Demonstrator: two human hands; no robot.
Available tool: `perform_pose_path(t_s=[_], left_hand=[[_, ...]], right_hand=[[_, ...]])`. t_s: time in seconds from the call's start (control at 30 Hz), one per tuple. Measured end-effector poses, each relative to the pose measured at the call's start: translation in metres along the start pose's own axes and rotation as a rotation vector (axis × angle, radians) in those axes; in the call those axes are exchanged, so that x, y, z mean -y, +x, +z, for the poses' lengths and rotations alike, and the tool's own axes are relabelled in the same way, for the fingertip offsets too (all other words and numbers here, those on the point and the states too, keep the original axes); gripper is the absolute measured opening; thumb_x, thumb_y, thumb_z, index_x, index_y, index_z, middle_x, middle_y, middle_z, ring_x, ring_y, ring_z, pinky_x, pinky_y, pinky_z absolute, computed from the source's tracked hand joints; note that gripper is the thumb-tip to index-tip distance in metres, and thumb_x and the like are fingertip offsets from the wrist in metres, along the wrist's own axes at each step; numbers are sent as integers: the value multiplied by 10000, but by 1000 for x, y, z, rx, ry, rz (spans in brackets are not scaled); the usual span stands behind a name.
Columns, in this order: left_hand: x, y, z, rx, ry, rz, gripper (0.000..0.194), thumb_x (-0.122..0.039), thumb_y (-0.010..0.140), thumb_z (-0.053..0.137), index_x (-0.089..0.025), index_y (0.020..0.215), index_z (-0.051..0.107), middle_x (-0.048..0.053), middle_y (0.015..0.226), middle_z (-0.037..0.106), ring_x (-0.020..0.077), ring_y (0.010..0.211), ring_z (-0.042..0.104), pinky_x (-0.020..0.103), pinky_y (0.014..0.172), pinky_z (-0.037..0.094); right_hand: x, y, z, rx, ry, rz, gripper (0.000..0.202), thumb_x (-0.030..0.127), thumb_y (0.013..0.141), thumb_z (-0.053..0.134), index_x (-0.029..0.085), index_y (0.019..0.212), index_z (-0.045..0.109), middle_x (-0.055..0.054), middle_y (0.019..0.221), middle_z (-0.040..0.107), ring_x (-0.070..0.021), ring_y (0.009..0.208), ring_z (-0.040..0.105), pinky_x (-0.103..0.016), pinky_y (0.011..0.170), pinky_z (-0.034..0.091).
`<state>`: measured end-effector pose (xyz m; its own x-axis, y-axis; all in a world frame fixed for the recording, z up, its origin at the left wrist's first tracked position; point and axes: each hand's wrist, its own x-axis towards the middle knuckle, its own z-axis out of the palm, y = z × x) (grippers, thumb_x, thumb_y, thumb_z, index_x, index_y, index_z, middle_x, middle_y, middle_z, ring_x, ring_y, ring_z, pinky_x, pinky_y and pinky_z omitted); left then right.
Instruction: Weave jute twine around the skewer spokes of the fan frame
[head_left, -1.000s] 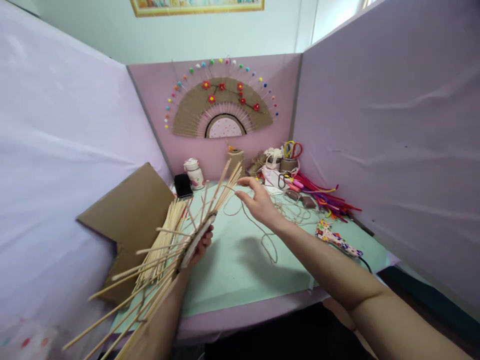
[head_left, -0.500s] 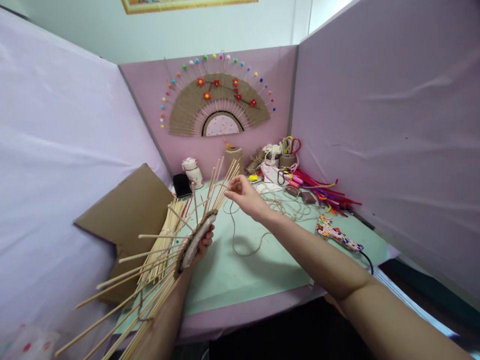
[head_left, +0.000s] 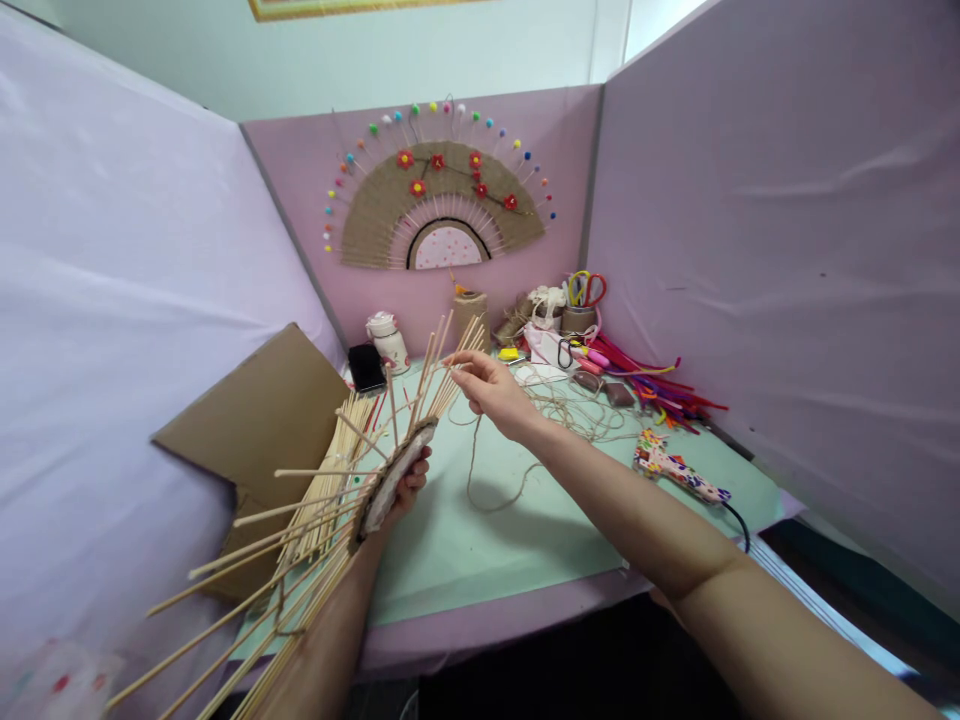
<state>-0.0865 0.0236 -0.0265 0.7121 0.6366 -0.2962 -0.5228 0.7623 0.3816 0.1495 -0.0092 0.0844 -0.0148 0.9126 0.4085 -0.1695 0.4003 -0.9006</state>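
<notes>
My left hand (head_left: 411, 482) is wrapped round the half-round base (head_left: 391, 480) of a fan frame, which is tilted, its pale face turned right. Thin wooden sticks (head_left: 326, 472) spread out from the base's dark rim, up and to the left. At the upper sticks, my right hand (head_left: 491, 392) is closed in a loose pinch on twine, its index finger reaching in among the stick ends. A loop of twine (head_left: 471, 480) hangs below that hand and runs onto the table; the fingertips are partly hard to make out among the sticks.
More loose sticks (head_left: 346, 425) and folded cardboard (head_left: 259, 415) lie at left. Tangled twine (head_left: 574, 410), a patterned glue gun (head_left: 679, 470) with a cord, and pipe cleaners (head_left: 637, 385) are at right. A twine spool (head_left: 471, 318) stands behind; a finished fan (head_left: 450, 180) hangs on the back panel.
My right index finger has stretched out leftward toward the sticks, and the hanging twine has shifted slightly. The left hand still grips the base. The view has moved a little.
</notes>
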Motion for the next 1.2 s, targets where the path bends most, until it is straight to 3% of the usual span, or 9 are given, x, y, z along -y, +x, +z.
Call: perform_pose_path(t_s=[0.4, 0.63, 1.2], left_hand=[[2, -3, 6, -25, -19, 3, 353, -166, 1012, 252, -147, 1206, 546, 17, 736, 539, 38, 490, 513, 49, 411, 434], [3, -4, 9, -37, 61, 23, 365, -155, 992, 275, -181, 1267, 513, 5, 721, 535, 31, 482, 497, 44, 403, 408], [5, -5, 15, -80, -10, 33, 419, -167, 1011, 227, -175, 1360, 459, 6, 736, 532, 39, 472, 516, 57, 398, 436]], right_hand=[[-2, -1, -2, 11, 19, 23, 202, 410, 793, 653, 241, 892, 601, 77, 642, 405, -67, 483, 283, -206, 412, 239], [-3, 0, -1, 7, -23, 1, 220, 433, 802, 653, 238, 887, 594, 76, 639, 423, -70, 483, 313, -214, 420, 261], [-2, 0, -1, 7, -9, 23, 186, 393, 791, 614, 242, 888, 566, 76, 649, 408, -76, 504, 302, -202, 426, 237]])
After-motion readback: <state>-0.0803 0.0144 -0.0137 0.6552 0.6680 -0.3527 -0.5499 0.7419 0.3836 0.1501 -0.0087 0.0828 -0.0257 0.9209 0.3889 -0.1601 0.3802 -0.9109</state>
